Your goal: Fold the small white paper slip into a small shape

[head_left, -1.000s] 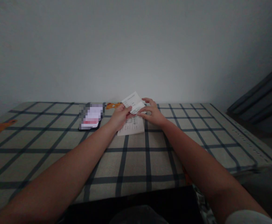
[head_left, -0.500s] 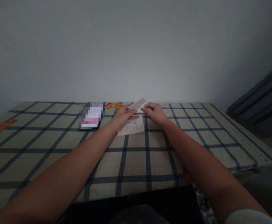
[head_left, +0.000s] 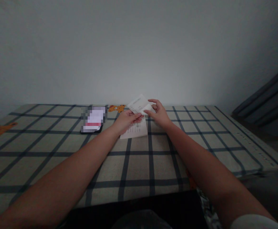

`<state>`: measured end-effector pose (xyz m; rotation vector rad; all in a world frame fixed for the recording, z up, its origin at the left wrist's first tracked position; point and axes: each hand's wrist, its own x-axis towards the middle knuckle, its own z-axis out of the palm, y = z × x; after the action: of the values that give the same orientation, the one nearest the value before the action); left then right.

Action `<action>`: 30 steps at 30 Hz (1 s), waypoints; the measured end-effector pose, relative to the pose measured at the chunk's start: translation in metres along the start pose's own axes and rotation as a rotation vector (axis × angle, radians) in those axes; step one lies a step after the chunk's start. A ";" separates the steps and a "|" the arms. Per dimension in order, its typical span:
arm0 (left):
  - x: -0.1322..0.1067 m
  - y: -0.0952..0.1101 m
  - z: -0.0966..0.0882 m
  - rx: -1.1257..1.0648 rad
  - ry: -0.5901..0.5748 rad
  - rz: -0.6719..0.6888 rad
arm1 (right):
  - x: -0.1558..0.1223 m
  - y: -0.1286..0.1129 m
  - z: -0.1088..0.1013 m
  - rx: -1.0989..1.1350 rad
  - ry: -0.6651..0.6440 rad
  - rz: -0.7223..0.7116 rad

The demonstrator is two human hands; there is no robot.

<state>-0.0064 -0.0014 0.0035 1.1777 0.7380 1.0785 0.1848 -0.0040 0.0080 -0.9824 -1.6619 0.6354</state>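
Between my hands, raised over the table, is a small white printed sheet of paper (head_left: pixel 137 103), creased or folded near its right side. My left hand (head_left: pixel 127 121) grips its lower left edge, thumb on top and fingers beneath. At the right edge, my right hand (head_left: pixel 159 113) pinches the paper with the thumb in front, the index finger raised above it. Below the left hand lies another white printed paper (head_left: pixel 139 130) on the cloth, partly hidden by that hand. The print is too small to read.
A phone (head_left: pixel 94 119) with a blurred, lit screen lies left of my hands. The checked tablecloth (head_left: pixel 139 165) carries orange bear prints (head_left: pixel 117 108). Behind the table rises a pale wall (head_left: pixel 139 57); a dark curtain (head_left: pixel 267 92) hangs at the right.
The held sheet has opened out and tilted up, showing more of its printed face. My right hand's fingers have lifted and spread behind it. The phone and the lower paper have not moved.
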 end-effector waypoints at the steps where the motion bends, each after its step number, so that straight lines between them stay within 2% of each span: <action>1: 0.000 0.000 0.000 0.003 0.001 -0.001 | 0.000 0.001 0.000 0.018 0.008 0.019; 6: 0.000 0.001 -0.001 0.010 -0.004 0.002 | 0.001 -0.003 -0.002 0.014 -0.032 0.075; 9: -0.002 0.002 -0.001 0.011 -0.021 -0.003 | 0.001 -0.006 -0.003 0.004 0.003 0.111; 21: -0.002 0.001 -0.002 0.059 0.016 -0.015 | -0.001 -0.007 -0.003 0.021 -0.007 0.123; 30: -0.004 0.004 -0.002 0.017 -0.021 -0.009 | -0.001 -0.010 -0.003 0.028 -0.002 0.142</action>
<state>-0.0103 -0.0047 0.0065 1.1975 0.7368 1.0523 0.1846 -0.0105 0.0166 -1.0867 -1.5910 0.7520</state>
